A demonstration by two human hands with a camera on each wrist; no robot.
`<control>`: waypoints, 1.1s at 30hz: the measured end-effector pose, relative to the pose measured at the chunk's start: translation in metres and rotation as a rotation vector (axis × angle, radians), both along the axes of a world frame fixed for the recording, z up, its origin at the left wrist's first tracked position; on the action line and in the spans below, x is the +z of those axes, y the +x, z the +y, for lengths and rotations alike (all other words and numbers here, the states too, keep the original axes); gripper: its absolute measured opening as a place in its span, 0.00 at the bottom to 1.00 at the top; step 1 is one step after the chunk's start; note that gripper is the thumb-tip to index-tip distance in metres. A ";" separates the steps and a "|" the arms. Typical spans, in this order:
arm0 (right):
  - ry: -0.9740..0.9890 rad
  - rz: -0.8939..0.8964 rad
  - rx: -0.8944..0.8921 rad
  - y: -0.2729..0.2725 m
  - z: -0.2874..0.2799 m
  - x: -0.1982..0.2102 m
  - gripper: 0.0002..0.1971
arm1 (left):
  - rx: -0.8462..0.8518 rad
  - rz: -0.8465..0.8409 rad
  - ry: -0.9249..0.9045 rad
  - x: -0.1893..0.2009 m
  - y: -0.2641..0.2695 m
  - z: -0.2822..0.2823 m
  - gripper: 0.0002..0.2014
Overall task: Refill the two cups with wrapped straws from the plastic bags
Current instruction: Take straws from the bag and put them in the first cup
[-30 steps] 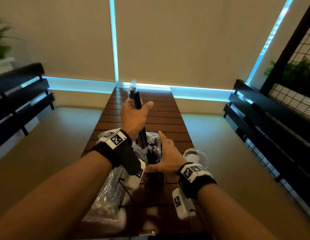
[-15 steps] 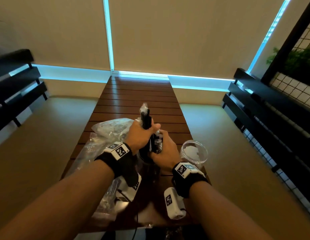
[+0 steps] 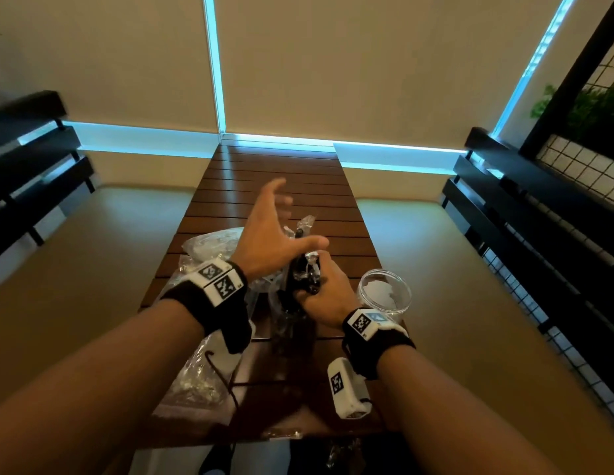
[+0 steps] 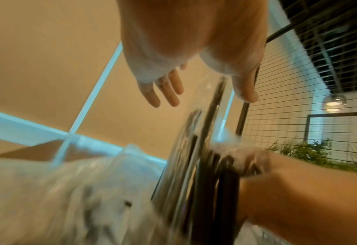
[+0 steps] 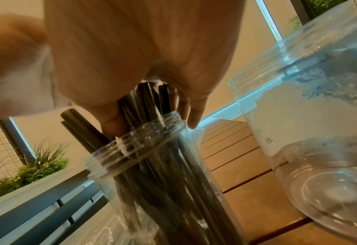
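Observation:
A clear cup (image 3: pixel 289 305) stands near the table's front, filled with black wrapped straws (image 3: pixel 303 234) that stick up out of it. My right hand (image 3: pixel 317 281) grips the straw bundle just above the cup's threaded mouth (image 5: pixel 135 137); its fingers (image 5: pixel 191 114) curl round the straws (image 5: pixel 146 97). My left hand (image 3: pixel 286 219) hovers open above and left of the straw tops, with its fingers (image 4: pixel 167 92) spread and holding nothing. A second clear cup (image 3: pixel 384 293) stands empty to the right, also seen close up in the right wrist view as the cup (image 5: pixel 320 126).
Crumpled clear plastic bags (image 3: pixel 209 243) lie left of the cups, and another bag (image 3: pixel 195 375) lies by the front left edge of the slatted wooden table (image 3: pixel 274 173). Dark benches (image 3: pixel 525 200) flank both sides.
My left hand lowered a bunch of straws into the cup, then let go and opened above it. My right hand closed round the straws at the cup's mouth.

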State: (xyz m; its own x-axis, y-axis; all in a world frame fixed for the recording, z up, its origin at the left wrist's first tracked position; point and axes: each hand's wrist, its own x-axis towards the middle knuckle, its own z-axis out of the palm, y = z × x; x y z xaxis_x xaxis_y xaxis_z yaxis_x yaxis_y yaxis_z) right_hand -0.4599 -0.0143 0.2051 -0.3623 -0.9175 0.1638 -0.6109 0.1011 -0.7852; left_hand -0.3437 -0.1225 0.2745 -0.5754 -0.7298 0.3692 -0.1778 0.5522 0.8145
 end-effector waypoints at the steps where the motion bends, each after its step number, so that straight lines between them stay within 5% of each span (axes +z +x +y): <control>1: -0.011 0.015 0.010 -0.002 0.000 0.001 0.27 | -0.019 0.010 -0.092 0.010 -0.002 0.001 0.57; 6: -0.053 -0.015 0.031 -0.002 -0.002 -0.002 0.23 | -0.198 -0.431 -0.600 0.008 -0.012 0.006 0.29; 8: -0.059 -0.027 0.047 -0.001 -0.001 0.001 0.28 | -0.283 -0.557 -0.497 -0.016 -0.006 0.003 0.23; 10: -0.078 -0.067 0.088 -0.002 0.005 0.009 0.27 | -0.346 -0.604 -0.376 -0.036 0.003 0.002 0.30; 16: -0.096 -0.099 0.195 -0.001 -0.003 0.013 0.38 | -0.201 -0.501 -0.376 -0.027 0.006 0.013 0.36; 22: 0.049 0.144 0.113 -0.002 -0.020 -0.017 0.48 | -0.292 -0.599 -0.218 -0.051 0.004 0.020 0.46; 25: 0.069 0.077 0.067 -0.006 -0.014 -0.006 0.60 | -0.332 -0.269 0.188 -0.036 0.000 0.007 0.46; 27: 0.096 0.051 0.028 -0.002 -0.005 0.014 0.67 | -0.036 -0.078 0.177 -0.031 0.006 -0.011 0.28; 29: 0.073 0.053 0.027 0.005 0.001 0.037 0.61 | 0.220 -0.151 0.128 -0.042 0.019 -0.036 0.24; 33: -0.117 0.200 -0.098 0.016 -0.013 0.062 0.27 | 0.213 -0.747 0.084 -0.077 0.032 -0.052 0.52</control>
